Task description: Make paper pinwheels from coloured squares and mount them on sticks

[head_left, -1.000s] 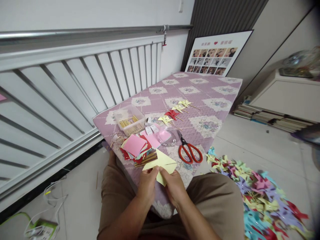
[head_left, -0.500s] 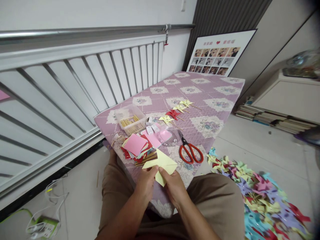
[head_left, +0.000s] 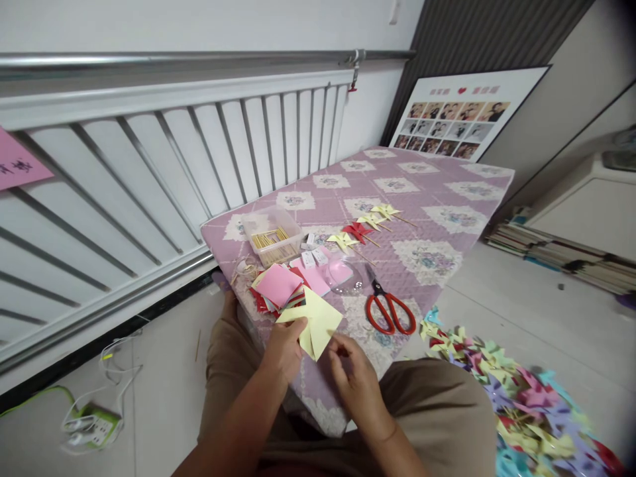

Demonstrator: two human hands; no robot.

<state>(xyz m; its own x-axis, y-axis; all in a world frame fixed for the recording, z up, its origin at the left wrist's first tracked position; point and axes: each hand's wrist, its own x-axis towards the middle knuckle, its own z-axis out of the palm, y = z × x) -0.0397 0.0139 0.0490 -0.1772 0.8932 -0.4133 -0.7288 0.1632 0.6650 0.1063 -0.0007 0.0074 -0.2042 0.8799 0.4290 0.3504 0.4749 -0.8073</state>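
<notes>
Yellow paper [head_left: 314, 323], left hand [head_left: 284, 350] pinching, right hand [head_left: 354, 379] beside

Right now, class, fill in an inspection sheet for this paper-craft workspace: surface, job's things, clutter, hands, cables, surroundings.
Surface: purple quilted mat with floral squares.
Job's things: yellow paper, folded, pinched by the left hand; paper stack; stick box; finished pinwheels.
Clutter: red scissors; heap of coloured pinwheels on the floor.
Hands: right hand close beside the paper's lower corner, contact unclear.
Cables: power strip with white leads on the floor.
Surroundings: white railing, photo board, stacked books.
</notes>
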